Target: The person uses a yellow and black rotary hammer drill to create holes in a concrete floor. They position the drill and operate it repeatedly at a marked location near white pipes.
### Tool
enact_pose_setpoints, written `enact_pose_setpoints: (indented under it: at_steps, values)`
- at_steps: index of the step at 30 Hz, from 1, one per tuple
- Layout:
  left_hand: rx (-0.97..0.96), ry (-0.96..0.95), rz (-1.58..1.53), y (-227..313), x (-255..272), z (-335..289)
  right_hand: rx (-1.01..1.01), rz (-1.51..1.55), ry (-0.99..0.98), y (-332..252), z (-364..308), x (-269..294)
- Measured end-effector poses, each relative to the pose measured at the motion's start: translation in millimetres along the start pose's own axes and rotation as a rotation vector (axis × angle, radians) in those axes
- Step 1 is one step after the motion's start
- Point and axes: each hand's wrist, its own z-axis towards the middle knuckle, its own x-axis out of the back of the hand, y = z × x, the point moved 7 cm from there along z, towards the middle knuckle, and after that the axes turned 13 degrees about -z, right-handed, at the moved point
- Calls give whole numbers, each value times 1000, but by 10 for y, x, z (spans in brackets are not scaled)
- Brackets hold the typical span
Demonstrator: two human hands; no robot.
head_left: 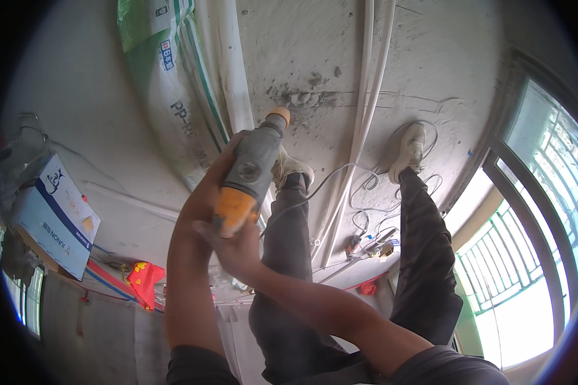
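A grey and orange rotary hammer drill (252, 165) is held in both my hands, its orange-tipped chuck (279, 114) pointing away toward the floor. My right hand (235, 251) is closed around the orange rear handle. Further forward, my left hand (232, 149) grips the drill's left side, its fingers mostly hidden behind the tool body. I cannot make out a bit beyond the chuck. Just past it lies a patch of grey rubble and dust (308, 97) on the concrete floor. A dark power cord (327, 174) runs from behind the drill to the right.
Long white pipes (365, 83) cross the floor between my feet. To the left lie a green and white plastic pipe bag (167, 83), a blue and white cardboard box (58, 212) and a red bag (146, 282). Small tools (372, 247) and looped cable sit near my right leg, beside barred windows (504, 250).
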Motion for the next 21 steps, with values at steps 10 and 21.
enact_pose_setpoints:
  at_steps: [10, 21]
  values:
    - [57, -182, 348, 2438, -1435, -494, -252, 411, 191, 39, -495, 3116]
    - [160, 116, 48, 3050, -2794, -113, -17, 107, 121, -100, 329, 4845]
